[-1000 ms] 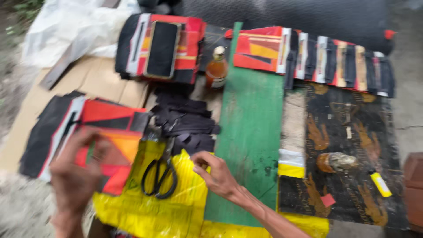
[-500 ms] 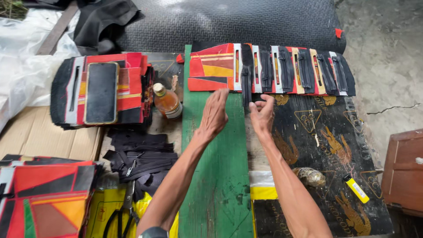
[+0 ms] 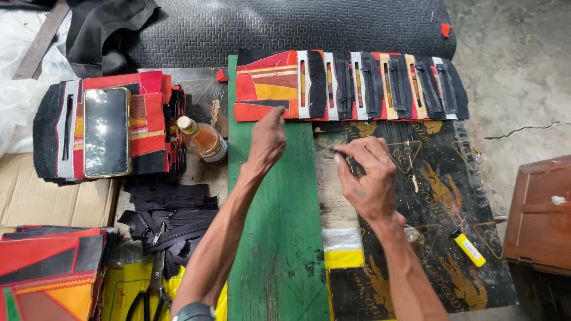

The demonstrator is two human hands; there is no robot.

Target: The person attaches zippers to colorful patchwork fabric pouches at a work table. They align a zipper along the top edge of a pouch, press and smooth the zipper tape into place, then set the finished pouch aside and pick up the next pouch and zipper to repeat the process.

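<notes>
My left hand [image 3: 267,140] rests with its fingers bent on the near edge of a red, orange and black fabric piece [image 3: 266,87] that lies across the top of a green wooden plank [image 3: 275,238]. My right hand [image 3: 367,176] hovers just right of the plank, its fingers pinched around something small and thin that I cannot make out. A row of overlapping fabric pieces with black zippers [image 3: 386,86] stretches to the right from the red piece.
A phone [image 3: 106,131] lies on a stack of red and black fabric at the left. Beside it stand a small amber bottle [image 3: 203,139], a heap of black zippers [image 3: 169,217] and scissors [image 3: 151,289]. A yellow lighter [image 3: 468,247] and a brown wooden box [image 3: 540,211] are at the right.
Both hands have drawn back from the fabric row toward me. The left one now rests on the red piece's edge, and the right has closed into a pinch lower down.
</notes>
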